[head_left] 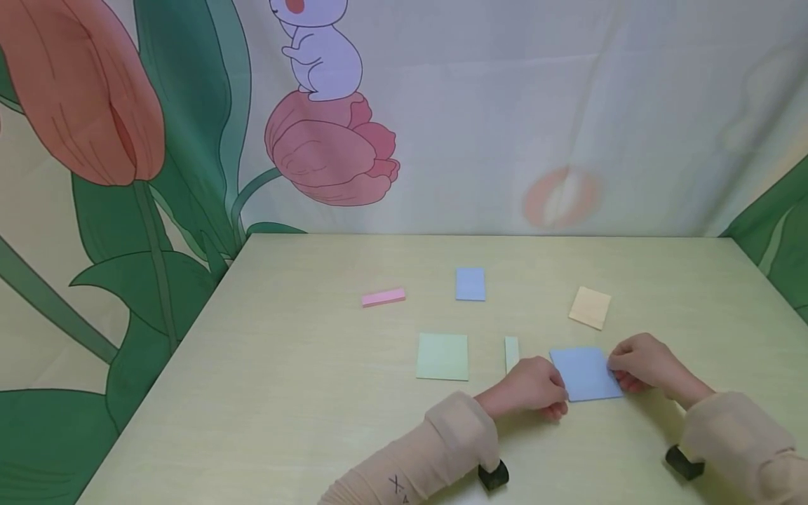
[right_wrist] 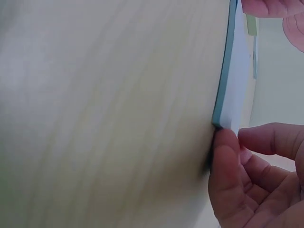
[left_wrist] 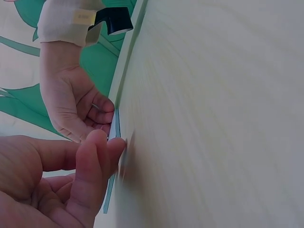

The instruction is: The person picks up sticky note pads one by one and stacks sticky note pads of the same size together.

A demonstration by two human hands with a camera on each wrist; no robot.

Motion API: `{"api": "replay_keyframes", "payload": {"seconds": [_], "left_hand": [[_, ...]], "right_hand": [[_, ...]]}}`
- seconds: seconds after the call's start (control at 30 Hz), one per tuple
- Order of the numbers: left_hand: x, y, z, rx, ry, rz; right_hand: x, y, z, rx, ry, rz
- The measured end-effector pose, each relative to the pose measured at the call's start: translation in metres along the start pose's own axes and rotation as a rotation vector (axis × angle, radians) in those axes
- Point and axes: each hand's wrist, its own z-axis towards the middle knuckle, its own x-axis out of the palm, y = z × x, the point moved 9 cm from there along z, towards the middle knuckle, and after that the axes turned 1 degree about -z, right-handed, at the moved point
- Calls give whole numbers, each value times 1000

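Observation:
A large blue sticky note pad (head_left: 585,374) lies at the right front of the table, between both hands. My left hand (head_left: 538,387) pinches its left edge near the front corner. At the opposite edge, my right hand (head_left: 645,362) pinches the pad between thumb and fingers. The right wrist view shows the pad's thin side (right_wrist: 224,71) close to the tabletop. A narrow pale green strip pad (head_left: 512,353) lies just behind the left hand, which partly covers its near end. Left of that is a square pale green pad (head_left: 442,356).
Further back lie a pink strip pad (head_left: 384,297), a small blue pad (head_left: 470,284) and a cream square pad (head_left: 590,308). The pale table (head_left: 284,393) ends at a printed curtain (head_left: 467,140) behind. Dark wrist cameras (head_left: 494,476) hang under both sleeves.

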Motion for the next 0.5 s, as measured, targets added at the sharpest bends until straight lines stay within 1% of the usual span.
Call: {"api": "replay_keyframes", "payload": {"seconds": [0.2,0.37,0.47,0.5], "left_hand": [[4,-1,-2,-4,14,4],[5,0,-3,-25,14,9],[5,-1,-4,-26,18,33],[5,-1,-4,-19,19,56]], "right_hand": [[0,6,-1,-12,-15,-28],[1,11,-2,-48,-30,-48],[1,12,-2,-66,-38,-60],[1,13,-2,-68,-38,-64]]}}
